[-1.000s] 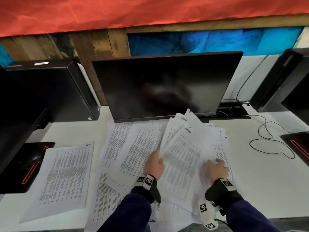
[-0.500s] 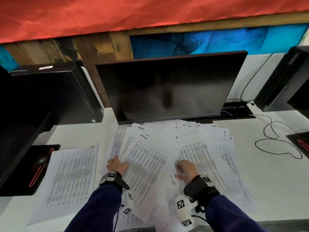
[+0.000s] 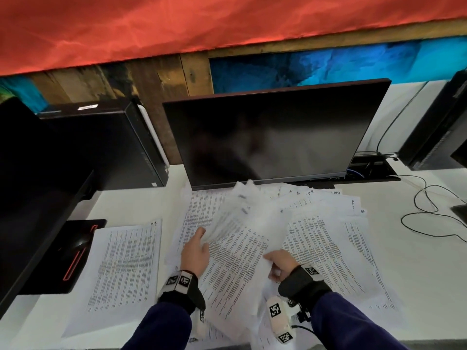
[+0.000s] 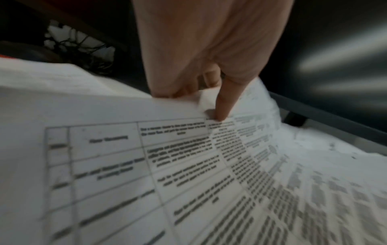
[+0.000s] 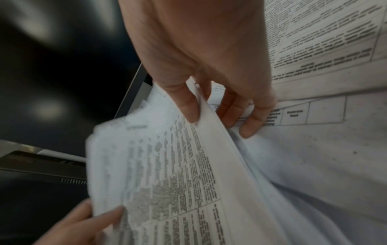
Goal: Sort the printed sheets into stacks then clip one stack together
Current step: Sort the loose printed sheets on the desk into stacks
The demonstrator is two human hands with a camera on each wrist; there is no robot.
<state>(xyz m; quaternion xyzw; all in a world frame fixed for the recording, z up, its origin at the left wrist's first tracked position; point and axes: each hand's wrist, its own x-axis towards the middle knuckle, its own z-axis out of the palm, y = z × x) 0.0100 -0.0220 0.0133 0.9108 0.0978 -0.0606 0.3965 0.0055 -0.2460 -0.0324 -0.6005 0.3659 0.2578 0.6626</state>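
Right wrist view, nearest: my right hand (image 5: 201, 54) pinches the near edge of a lifted bundle of sheets (image 5: 171, 165), thumb on the printed face, the other fingers (image 5: 249, 122) curled beneath, so the bundle comes up as one and the pages under it stay flat. Left wrist view: my left hand (image 4: 209, 54) grips the bundle's left edge, one finger pressed onto the print, the rest tucked under the margin; I judge this steadies the floppy paper while I sort. Head view: the bundle (image 3: 237, 248) tilts up between both hands, far end fanned and blurred. Under it and to its right, unsorted sheets (image 3: 328, 238) lie spread and overlapping on the white desk (image 3: 417, 274). Left of my left hand (image 3: 195, 256), a separate stack (image 3: 123, 269) lies squared, apart from the spread. No tray or bin is present; no clip visible. Farther back stands a dark monitor (image 3: 273, 137).
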